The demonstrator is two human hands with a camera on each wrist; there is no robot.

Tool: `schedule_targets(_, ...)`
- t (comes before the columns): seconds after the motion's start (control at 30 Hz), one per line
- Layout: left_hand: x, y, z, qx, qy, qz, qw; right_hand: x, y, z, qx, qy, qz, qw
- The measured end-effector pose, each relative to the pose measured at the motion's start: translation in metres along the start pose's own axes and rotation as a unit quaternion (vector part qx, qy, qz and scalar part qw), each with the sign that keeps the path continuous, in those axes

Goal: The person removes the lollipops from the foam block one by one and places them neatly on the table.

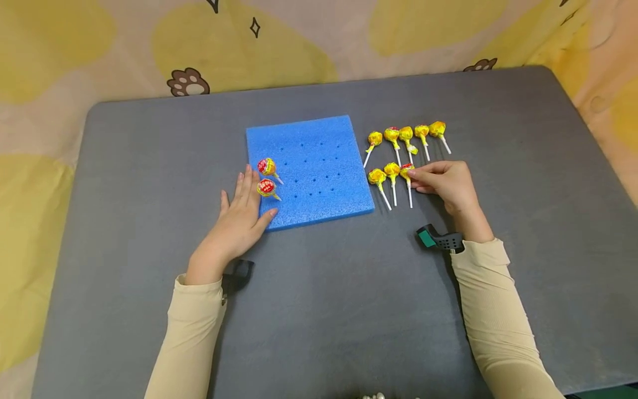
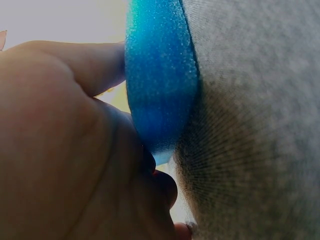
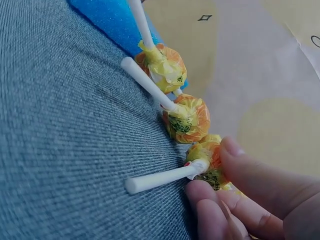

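Note:
A blue foam board (image 1: pixel 319 144) with rows of small holes lies on the table. My left hand (image 1: pixel 235 224) rests along its left edge, fingers straight and thumb over the front corner; the left wrist view shows the hand against the foam's side (image 2: pixel 160 75). Two lollipops with red and yellow wrappers, an upper one (image 1: pixel 266 166) and a lower one (image 1: pixel 266 187), stand in the board beside that hand. To the right of the board, my right hand (image 1: pixel 446 183) pinches the wrapped head of a lollipop (image 3: pixel 204 152) between thumb and fingers, its white stick pointing toward me.
Two more lollipops, one at the left (image 1: pixel 377 177) and one in the middle (image 1: pixel 392 169), lie in the same front row. Behind them is a back row of several lollipops (image 1: pixel 406 133). A patterned yellow cloth (image 1: pixel 279 50) hangs behind the grey table (image 1: pixel 319 310).

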State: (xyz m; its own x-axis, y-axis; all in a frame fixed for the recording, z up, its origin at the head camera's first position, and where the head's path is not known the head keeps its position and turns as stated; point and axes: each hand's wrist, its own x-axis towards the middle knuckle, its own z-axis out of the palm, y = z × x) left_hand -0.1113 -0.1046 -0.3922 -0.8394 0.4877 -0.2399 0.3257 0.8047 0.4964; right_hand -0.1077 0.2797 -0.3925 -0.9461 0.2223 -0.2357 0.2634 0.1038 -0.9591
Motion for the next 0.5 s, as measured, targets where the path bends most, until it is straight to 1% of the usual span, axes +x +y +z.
schedule_targets(0.07,-0.0008,-0.0007,0.0003,-0.001,0.001,0.001,1.0,-0.0014,0.0003,0.0009,-0.006,0.0,-0.004,1.0)
schedule_targets(0.17,-0.0015,-0.0012,0.0011,-0.003,0.003,0.003,1.0,-0.0038,0.0001,0.0009,0.007,-0.004,-0.005,1.0)
schedule_targets(0.2,-0.0016,-0.0017,0.0015,-0.003,0.004,0.004,1.0,-0.0043,0.0,0.0007,-0.002,-0.002,-0.008,1.0)
schedule_targets(0.4,-0.0009,-0.0021,0.002,-0.002,0.005,0.003,1.0,-0.005,-0.0011,-0.0023,-0.018,0.001,-0.02,0.9996)
schedule_targets(0.5,-0.0007,-0.0017,0.0017,-0.001,0.005,0.003,1.0,-0.0054,-0.0025,-0.0053,-0.007,-0.006,-0.013,0.9999)
